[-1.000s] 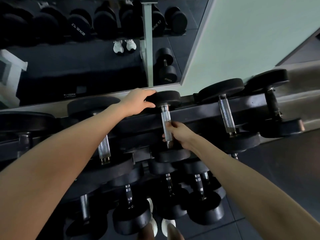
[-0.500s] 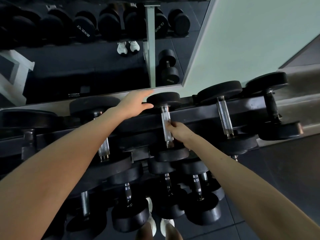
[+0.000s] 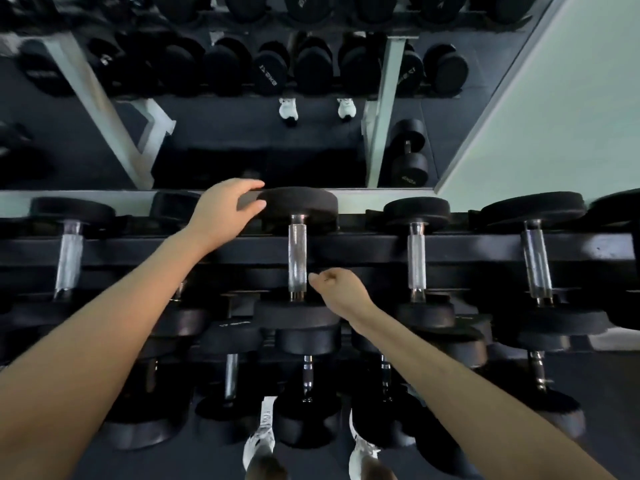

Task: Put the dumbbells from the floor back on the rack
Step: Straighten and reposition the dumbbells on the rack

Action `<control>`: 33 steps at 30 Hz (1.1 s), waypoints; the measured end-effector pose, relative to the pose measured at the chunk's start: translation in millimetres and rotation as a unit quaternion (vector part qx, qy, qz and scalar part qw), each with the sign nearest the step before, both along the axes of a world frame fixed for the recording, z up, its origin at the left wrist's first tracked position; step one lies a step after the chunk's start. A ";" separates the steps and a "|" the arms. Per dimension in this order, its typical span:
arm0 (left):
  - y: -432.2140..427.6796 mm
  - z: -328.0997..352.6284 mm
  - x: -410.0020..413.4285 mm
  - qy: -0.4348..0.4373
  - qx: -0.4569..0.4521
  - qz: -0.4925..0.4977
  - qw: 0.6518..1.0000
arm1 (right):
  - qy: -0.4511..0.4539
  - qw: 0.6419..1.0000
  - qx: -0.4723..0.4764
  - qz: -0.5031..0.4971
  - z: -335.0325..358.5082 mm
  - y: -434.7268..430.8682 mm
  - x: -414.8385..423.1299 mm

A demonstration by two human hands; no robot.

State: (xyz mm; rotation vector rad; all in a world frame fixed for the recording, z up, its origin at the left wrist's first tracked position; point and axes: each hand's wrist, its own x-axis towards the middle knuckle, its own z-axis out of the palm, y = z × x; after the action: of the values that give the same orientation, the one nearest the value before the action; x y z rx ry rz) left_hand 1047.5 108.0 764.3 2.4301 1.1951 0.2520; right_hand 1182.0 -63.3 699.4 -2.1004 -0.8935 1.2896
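A heavy, rigid black rubber-headed dumbbell with knurled steel handle (image 3: pixel 297 258), best gripped mid-handle, rests on the black steel rack (image 3: pixel 363 245) between the hands, left hand (image 3: pixel 227 209) spread against its far head, right hand (image 3: pixel 341 291) loosely curled, empty, beside the handle.

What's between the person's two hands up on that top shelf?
In the head view, the chrome handle of the racked dumbbell runs between them: the left hand touches its far head, the right hand sits beside the handle's near end.

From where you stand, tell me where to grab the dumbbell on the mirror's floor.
Grip the short metal handle between the two heads of the floor dumbbell, coming from above. It seems to lie flat, so the handle is the only narrow part; the round heads look too wide.
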 end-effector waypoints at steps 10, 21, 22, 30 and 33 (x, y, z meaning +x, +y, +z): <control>67.3 -13.6 -67.3 0.007 -0.039 -0.062 0.997 | -0.235 0.970 0.033 -0.048 18.5 49.3 -71.2; 116.1 -20.1 -179.8 0.019 -0.080 -0.058 0.995 | -0.034 0.997 0.006 -0.072 12.9 95.2 -210.5; 118.4 -20.1 -184.2 0.019 -0.076 -0.062 0.995 | -0.027 0.996 0.003 -0.079 10.3 99.6 -215.8; 152.2 -24.1 -182.5 0.045 -0.074 -0.139 0.987 | -0.037 0.994 -0.039 -0.095 -11.9 133.6 -233.3; 162.9 -26.9 -169.5 0.048 -0.117 -0.170 0.977 | -0.035 0.994 -0.076 -0.070 -25.2 147.2 -233.1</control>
State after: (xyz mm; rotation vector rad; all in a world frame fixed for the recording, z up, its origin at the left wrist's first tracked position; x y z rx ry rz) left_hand 878.0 271.0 737.4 2.4059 0.7735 -0.1029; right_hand 948.9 83.9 674.2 -2.2937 -0.6819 1.2535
